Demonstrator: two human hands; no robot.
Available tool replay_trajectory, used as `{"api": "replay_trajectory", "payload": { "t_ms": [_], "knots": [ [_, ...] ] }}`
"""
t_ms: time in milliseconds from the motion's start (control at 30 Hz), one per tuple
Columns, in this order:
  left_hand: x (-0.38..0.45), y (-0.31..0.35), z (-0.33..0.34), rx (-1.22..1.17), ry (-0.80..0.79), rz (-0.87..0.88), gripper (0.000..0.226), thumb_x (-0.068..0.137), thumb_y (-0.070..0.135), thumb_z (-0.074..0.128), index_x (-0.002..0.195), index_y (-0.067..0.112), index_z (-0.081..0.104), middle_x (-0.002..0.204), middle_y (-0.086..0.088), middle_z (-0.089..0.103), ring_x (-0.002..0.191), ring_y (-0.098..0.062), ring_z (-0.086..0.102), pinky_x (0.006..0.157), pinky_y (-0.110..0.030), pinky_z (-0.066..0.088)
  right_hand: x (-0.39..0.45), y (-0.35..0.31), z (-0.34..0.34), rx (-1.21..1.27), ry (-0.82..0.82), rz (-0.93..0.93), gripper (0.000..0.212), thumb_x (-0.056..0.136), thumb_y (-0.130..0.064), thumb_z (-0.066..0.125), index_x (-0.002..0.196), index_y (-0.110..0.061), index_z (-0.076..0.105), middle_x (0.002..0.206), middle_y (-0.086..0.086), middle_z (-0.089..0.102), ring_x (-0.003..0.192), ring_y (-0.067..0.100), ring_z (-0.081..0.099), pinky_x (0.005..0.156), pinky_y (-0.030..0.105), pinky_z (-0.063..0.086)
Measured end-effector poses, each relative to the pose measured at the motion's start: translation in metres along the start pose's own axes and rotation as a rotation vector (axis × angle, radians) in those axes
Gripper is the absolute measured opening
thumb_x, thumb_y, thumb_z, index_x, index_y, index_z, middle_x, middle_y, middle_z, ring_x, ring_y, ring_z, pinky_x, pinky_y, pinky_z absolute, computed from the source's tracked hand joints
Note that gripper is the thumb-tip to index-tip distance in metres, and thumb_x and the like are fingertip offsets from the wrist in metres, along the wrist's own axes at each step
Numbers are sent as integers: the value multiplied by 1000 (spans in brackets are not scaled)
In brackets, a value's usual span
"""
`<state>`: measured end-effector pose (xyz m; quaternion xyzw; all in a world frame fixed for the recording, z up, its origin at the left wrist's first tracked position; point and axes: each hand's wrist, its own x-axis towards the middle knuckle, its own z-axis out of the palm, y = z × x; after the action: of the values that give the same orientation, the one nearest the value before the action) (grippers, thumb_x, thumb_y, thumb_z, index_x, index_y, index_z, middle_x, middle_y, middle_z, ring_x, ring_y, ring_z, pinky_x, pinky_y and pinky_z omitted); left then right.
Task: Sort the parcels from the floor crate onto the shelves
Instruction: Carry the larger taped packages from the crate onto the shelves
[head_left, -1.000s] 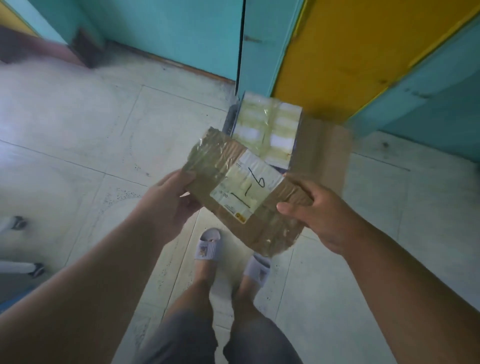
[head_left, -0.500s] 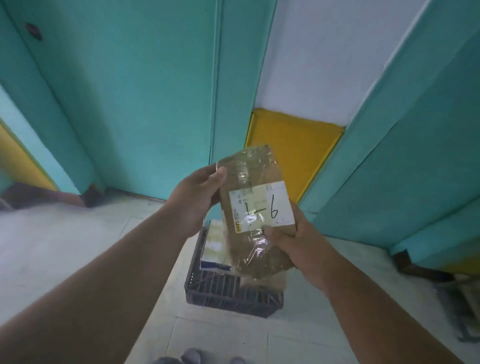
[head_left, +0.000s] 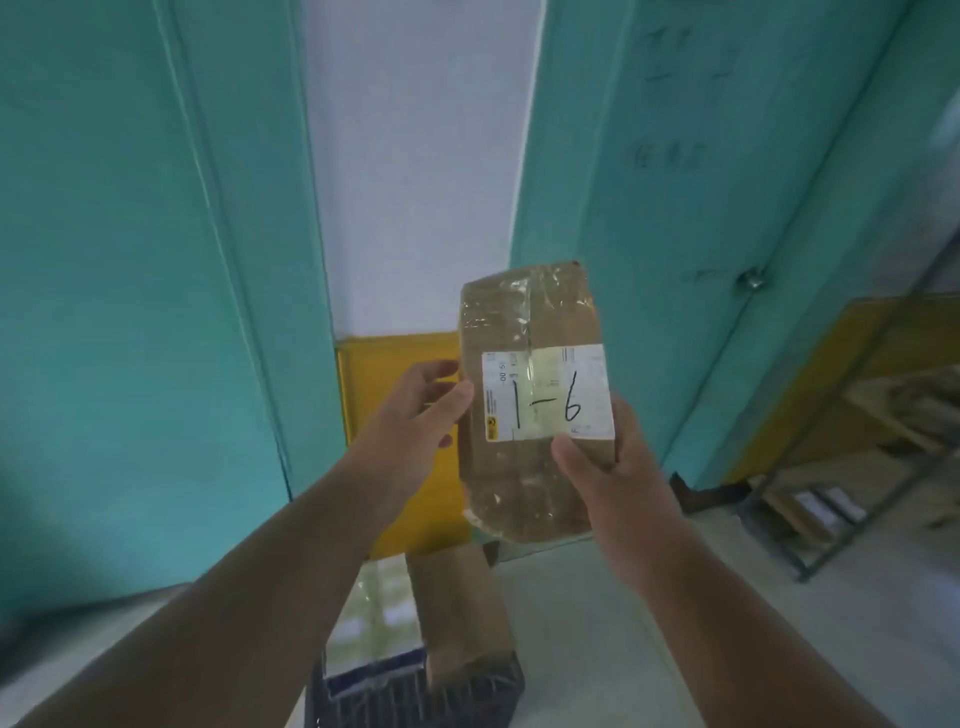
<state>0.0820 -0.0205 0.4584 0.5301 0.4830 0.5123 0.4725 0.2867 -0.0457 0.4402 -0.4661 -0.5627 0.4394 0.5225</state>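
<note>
Since half a second ago the parcel (head_left: 535, 405) has come higher and nearer the camera, the view has tilted up, and the left hand (head_left: 415, 415) has loosened from its edge. Right hand (head_left: 618, 467) has the grip now: its thumb (head_left: 574, 457) presses the front face just under the white label (head_left: 548, 395), and its fingers curl round the right side and back. Left hand is relaxed, fingers straight, its fingertips touching or just beside the parcel's left edge; which of the two cannot be told. So the right grip is closed on the parcel and the left is open.

This brown cardboard parcel, wrapped in clear tape, stands upright in the air, its label facing the camera with "1-6" handwritten in black.

Below it, on the pale floor (head_left: 597, 623), sits the dark floor crate (head_left: 415, 696), holding a brown box (head_left: 462, 608) and, at its left, a taped pale parcel (head_left: 379, 618).

Behind are teal panels (head_left: 130, 260), a white wall strip (head_left: 415, 156) and a yellow panel (head_left: 395, 441). At the right edge stands a metal shelf rack (head_left: 852, 467) with blurred cardboard items.
</note>
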Motion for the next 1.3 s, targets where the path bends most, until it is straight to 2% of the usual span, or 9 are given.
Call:
{"api": "replay_trajectory", "payload": {
  "t_ms": [133,233,433,500,667,800,933,1033,1300],
  "knots": [
    [21,26,77,24,-110,55,41,90,51,53,125,31,57,108,11,74,107,-16,66,99,-53,50,-16,-3,-74,23,115,-14,51,97,-13,61,136,-42,47,119,-11,70,111,13,67,89,40,59],
    [34,33,157,16,-171,80,30,99,43,52,125,28,57,101,13,75,101,-12,67,97,-46,51,-27,-3,-144,-21,205,-47,52,96,-11,61,136,-42,48,121,-10,69,113,14,66,94,47,55],
    [53,59,353,-20,-358,134,38,100,40,52,132,18,54,105,4,71,84,-5,66,78,-29,47,-52,-10,-318,-95,347,-116,54,98,-8,58,145,-30,43,127,-3,67,117,19,65,91,48,57],
    [59,72,418,-25,-451,166,40,98,42,54,131,20,53,108,2,71,92,-10,67,81,-31,48,-58,-17,-377,-133,402,-116,54,97,-13,59,145,-32,42,130,-2,66,120,22,63,94,54,55],
    [79,93,555,-22,-575,192,80,67,71,62,133,27,50,113,4,69,102,-20,69,96,-49,53,-51,-33,-504,-160,544,-169,52,94,-16,59,142,-28,45,129,1,66,119,25,64,93,57,55],
    [115,97,662,-31,-672,225,36,94,47,59,125,31,52,109,6,68,99,-14,67,97,-48,53,-26,-29,-597,-143,614,-196,53,98,-11,59,144,-30,42,131,2,64,119,23,64,88,48,59],
    [150,102,774,-75,-774,255,33,99,34,54,129,19,50,115,-2,67,94,-12,67,73,-30,54,-2,-20,-684,-206,760,-243,56,96,-9,60,145,-26,40,130,2,65,119,23,64,93,53,55],
    [168,98,857,-79,-876,246,34,97,44,57,124,24,53,113,0,69,101,-17,67,86,-42,55,0,-13,-747,-185,916,-206,57,94,-12,62,144,-30,42,128,-1,66,118,22,64,92,57,55],
    [155,91,1085,-131,-1142,259,52,69,73,57,110,40,55,110,9,72,103,-15,68,93,-48,53,-42,8,-927,-274,1147,-135,57,91,-21,64,143,-36,44,133,0,64,122,25,62,94,56,54]
  ]
}}
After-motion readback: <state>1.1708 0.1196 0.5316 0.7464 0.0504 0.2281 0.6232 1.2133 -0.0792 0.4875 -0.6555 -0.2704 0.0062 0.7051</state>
